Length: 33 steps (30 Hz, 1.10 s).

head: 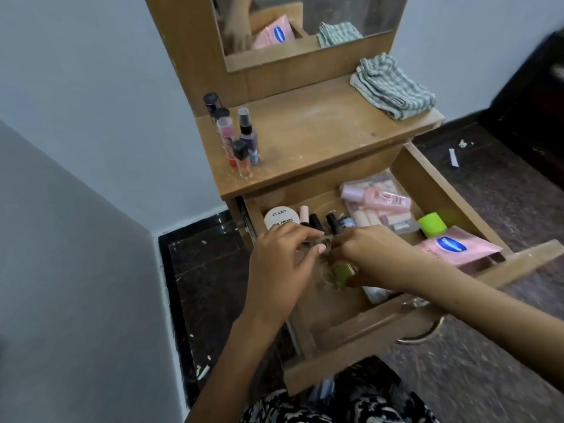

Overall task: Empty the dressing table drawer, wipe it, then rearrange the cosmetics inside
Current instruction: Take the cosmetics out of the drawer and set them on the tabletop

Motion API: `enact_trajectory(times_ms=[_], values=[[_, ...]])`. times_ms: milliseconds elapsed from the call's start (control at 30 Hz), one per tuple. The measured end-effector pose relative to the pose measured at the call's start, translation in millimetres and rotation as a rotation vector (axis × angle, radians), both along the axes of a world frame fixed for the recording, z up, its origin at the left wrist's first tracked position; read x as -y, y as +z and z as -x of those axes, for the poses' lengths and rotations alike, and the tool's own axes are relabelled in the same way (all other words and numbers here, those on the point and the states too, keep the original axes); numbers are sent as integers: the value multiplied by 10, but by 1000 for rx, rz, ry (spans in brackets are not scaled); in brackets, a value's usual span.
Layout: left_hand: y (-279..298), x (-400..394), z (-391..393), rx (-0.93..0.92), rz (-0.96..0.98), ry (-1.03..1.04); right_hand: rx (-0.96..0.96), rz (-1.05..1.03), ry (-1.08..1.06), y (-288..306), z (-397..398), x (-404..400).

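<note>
The wooden drawer is pulled out below the table top. At its back lie a white round nail polish remover tub, small nail polish bottles, a clear pouch of tubes, a green cap and a pink packet. My left hand reaches into the drawer with fingers curled around a small clear item. My right hand is over the middle, fingers closed on a green nail polish bottle. The two hands nearly touch.
Several small bottles stand at the left of the table top. A folded striped cloth lies at its right back. A mirror stands behind. A grey wall is at the left, dark floor with scraps of paper at the right.
</note>
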<state>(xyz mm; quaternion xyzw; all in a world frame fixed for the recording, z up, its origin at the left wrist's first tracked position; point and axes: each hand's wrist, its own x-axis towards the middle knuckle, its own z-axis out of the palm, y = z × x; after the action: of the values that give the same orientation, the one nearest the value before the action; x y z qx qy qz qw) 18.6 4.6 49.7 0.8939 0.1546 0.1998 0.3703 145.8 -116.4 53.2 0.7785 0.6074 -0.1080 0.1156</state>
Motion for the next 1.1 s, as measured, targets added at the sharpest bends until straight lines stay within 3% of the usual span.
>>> enact_trajectory(times_ms=[167, 267, 400, 467, 533, 633, 833, 1000, 1100], values=[[-5, -12, 1, -22, 14, 0, 79, -53, 140, -54, 86, -53], [-3, -66, 50, -23, -76, 13, -47, -177, -2, -37, 18, -56], [-7, -160, 56, 26, -287, -12, -693, -550, -444, 190, -56, -80], [-8, -199, 1, 102, -360, -42, -1014, -619, -616, 277, -57, -116], [-10, -251, -60, 186, -384, -57, -1195, -609, -742, 330, -51, -150], [-25, -336, -132, 240, -310, -30, -1157, -601, -716, 389, -89, -180], [53, -320, -200, 322, 147, 238, -1285, -601, -561, 478, -229, -165], [129, -190, -271, 335, 336, 291, -907, -796, -435, 443, -241, -302], [107, -186, -281, 294, 304, 299, -775, -910, -437, 420, -222, -414]])
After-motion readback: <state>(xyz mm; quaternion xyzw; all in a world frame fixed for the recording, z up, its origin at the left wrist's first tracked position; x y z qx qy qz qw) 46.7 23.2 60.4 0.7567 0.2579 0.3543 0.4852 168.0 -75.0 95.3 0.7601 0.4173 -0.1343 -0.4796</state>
